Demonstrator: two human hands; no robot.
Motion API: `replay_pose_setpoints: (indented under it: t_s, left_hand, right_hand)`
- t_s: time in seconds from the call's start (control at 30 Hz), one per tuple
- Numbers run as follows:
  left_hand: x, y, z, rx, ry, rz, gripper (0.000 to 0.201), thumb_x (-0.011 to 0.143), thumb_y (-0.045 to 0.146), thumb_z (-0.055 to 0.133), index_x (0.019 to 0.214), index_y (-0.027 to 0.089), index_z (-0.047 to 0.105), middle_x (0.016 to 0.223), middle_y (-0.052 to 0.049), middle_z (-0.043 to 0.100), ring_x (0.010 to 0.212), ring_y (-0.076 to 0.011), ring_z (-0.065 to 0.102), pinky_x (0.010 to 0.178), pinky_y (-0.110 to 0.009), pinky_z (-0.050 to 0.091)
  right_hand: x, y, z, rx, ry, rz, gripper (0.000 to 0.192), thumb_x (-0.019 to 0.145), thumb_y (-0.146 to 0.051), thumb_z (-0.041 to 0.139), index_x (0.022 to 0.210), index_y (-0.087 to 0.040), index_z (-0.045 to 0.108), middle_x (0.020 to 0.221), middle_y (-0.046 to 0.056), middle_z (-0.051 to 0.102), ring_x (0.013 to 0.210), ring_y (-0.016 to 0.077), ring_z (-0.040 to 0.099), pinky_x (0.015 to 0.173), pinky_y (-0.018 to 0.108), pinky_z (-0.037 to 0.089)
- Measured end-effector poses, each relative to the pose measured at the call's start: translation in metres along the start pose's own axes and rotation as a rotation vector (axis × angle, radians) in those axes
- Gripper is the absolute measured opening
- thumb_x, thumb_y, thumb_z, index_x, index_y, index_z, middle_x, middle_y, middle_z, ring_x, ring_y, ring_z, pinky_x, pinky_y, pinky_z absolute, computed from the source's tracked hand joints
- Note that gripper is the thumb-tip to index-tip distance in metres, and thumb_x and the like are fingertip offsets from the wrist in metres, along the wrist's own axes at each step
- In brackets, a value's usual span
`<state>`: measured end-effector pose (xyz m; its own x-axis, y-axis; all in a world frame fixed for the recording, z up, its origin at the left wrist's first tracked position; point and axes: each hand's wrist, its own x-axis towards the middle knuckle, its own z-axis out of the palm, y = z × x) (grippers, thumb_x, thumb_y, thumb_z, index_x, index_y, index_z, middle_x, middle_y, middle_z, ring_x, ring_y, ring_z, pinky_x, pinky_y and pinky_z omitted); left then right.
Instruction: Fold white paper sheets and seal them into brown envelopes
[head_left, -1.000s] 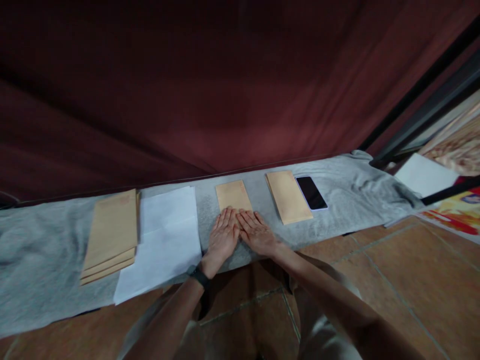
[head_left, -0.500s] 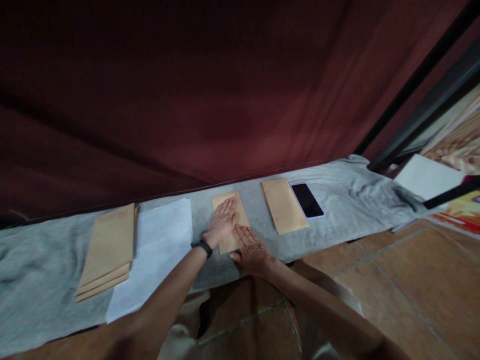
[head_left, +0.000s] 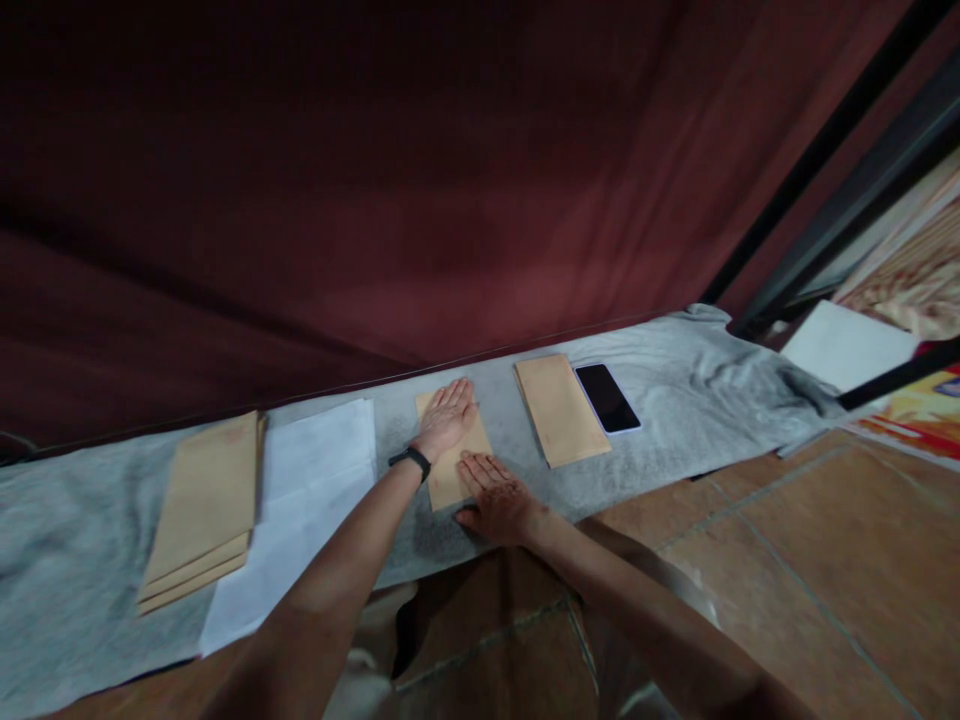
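Observation:
A brown paper envelope (head_left: 448, 482) lies flat on the grey cloth in front of me. My left hand (head_left: 448, 415), with a black band on its wrist, rests flat over the envelope's far part, fingers stretched out. Across its near right edge lies my right hand (head_left: 496, 497), palm down with the fingers extended. The two hands cover much of the envelope. To the right is a small pile of brown envelopes (head_left: 562, 410). White paper sheets (head_left: 319, 470) lie to the left, partly under a fanned stack of several brown envelopes (head_left: 206, 490).
A smartphone (head_left: 607, 398) with a dark screen lies beside the right-hand pile. Grey cloth (head_left: 697, 390) covers the long narrow surface. Behind it hangs a dark red curtain (head_left: 450, 200). A white board (head_left: 847, 345) and dark frame bars stand at the right, above the tiled floor (head_left: 847, 530).
My left hand has slid slightly towards the envelope's far end. My right hand stays near the lower right edge, barely shifted. The whole view has drifted a little.

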<state>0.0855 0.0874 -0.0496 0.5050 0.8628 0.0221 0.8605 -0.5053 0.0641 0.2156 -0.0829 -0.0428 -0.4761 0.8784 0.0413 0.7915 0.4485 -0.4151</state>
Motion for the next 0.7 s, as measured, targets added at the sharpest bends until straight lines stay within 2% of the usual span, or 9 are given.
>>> replay_pose_setpoints:
  t_s: [0.23,0.47,0.6,0.7]
  left_hand:
    - [-0.016,0.0,0.004,-0.025,0.04,0.087,0.061,0.103,0.037,0.017,0.155,0.011,0.035,0.163,-0.01,0.034,0.152,-0.0193,0.028,0.126,-0.039,0.021]
    - [-0.033,0.002,0.01,-0.051,0.035,0.145,0.061,0.104,0.04,0.016,0.157,0.014,0.031,0.164,-0.009,0.032,0.153,-0.018,0.026,0.127,-0.039,0.021]
    - [-0.044,0.005,0.012,-0.077,0.028,0.157,0.061,0.105,0.041,0.015,0.158,0.013,0.029,0.165,-0.009,0.03,0.154,-0.0173,0.024,0.127,-0.039,0.021]
    - [-0.052,0.007,0.014,-0.088,0.02,0.168,0.061,0.105,0.041,0.015,0.158,0.014,0.027,0.165,-0.008,0.03,0.154,-0.0174,0.023,0.127,-0.04,0.02]
  right_hand:
    - [0.007,0.017,-0.03,0.174,-0.284,-0.054,0.085,0.091,-0.046,0.065,0.156,-0.003,0.032,0.165,0.02,0.023,0.154,0.0275,0.022,0.127,0.04,0.018]
    - [0.011,0.028,-0.035,0.31,-0.313,-0.062,0.082,0.088,-0.049,0.068,0.155,-0.013,0.039,0.164,0.014,0.029,0.154,0.0278,0.023,0.126,0.041,0.019]
    - [0.013,0.04,-0.029,0.431,-0.31,-0.048,0.066,0.087,-0.045,0.071,0.146,-0.022,0.053,0.158,0.008,0.043,0.15,0.0252,0.034,0.125,0.04,0.025]
    - [0.014,0.046,-0.029,0.494,-0.317,-0.049,0.055,0.087,-0.04,0.072,0.138,-0.02,0.062,0.15,0.009,0.054,0.143,0.0249,0.045,0.122,0.038,0.031]
